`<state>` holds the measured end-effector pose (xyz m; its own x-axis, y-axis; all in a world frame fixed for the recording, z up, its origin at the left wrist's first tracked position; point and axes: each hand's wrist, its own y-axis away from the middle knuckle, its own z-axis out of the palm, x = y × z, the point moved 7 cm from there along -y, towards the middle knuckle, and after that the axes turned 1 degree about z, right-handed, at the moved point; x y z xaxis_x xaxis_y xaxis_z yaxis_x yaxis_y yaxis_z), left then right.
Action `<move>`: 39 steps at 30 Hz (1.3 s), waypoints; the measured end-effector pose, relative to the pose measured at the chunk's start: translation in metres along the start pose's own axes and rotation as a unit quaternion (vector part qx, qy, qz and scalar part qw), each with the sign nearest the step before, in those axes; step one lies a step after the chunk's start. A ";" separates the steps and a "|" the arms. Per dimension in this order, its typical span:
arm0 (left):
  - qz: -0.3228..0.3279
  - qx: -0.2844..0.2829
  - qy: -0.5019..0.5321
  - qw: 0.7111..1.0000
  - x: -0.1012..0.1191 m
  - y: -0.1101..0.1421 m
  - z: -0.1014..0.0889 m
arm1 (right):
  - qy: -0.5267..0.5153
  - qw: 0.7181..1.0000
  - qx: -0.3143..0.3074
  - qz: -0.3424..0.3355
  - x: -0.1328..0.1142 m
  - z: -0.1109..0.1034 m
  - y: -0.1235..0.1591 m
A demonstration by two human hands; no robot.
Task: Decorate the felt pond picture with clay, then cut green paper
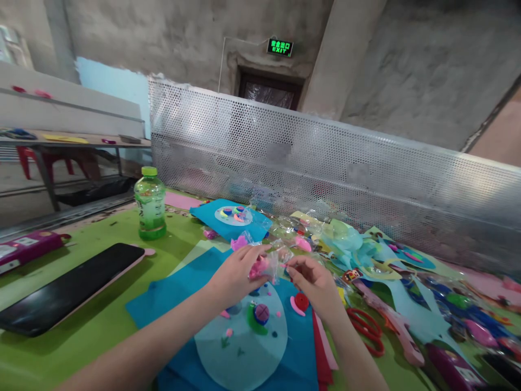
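My left hand [234,271] is closed round a small clear plastic bag [266,266] with pink modelling clay inside. Just right of the bag, my right hand [315,285] has thumb and fingers pinched together; what sits between the tips is too small to make out. Below both hands a pale blue oval [240,366] lies on blue sheets [301,366]. The oval bears a clay snail [259,316] with a purple shell and green body, plus small pink and green bits. A red and pink clay snail [300,303] rests on the blue sheet by my right wrist.
A green-capped bottle [150,203] and a black phone [73,285] stand and lie on the left. Behind the bag is another decorated blue sheet [207,214]. Red scissors [368,328], paper scraps and plastic wrappers crowd the right. A perforated metal screen [325,157] borders the table's far side.
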<state>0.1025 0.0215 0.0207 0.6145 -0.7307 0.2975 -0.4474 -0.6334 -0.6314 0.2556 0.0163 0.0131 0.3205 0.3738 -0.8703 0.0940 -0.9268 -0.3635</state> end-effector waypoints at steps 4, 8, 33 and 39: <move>0.009 0.012 0.000 1.000 0.002 0.002 -0.001 | 0.050 0.998 -0.018 -0.037 -0.010 0.005 0.003; 0.043 0.022 0.001 0.999 0.006 0.003 0.002 | 0.096 0.991 -0.038 -0.080 -0.015 0.013 0.005; 0.104 0.043 -0.005 0.994 0.015 0.005 0.003 | 0.133 0.980 -0.065 -0.130 -0.022 0.019 0.007; 0.075 0.047 -0.007 0.996 0.014 0.003 -0.004 | 0.109 0.988 -0.010 -0.109 -0.022 0.008 0.006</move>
<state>0.1072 0.0084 0.0255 0.5548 -0.8109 0.1859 -0.4714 -0.4906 -0.7329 0.2414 0.0024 0.0276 0.4866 0.5500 -0.6787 0.2016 -0.8267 -0.5253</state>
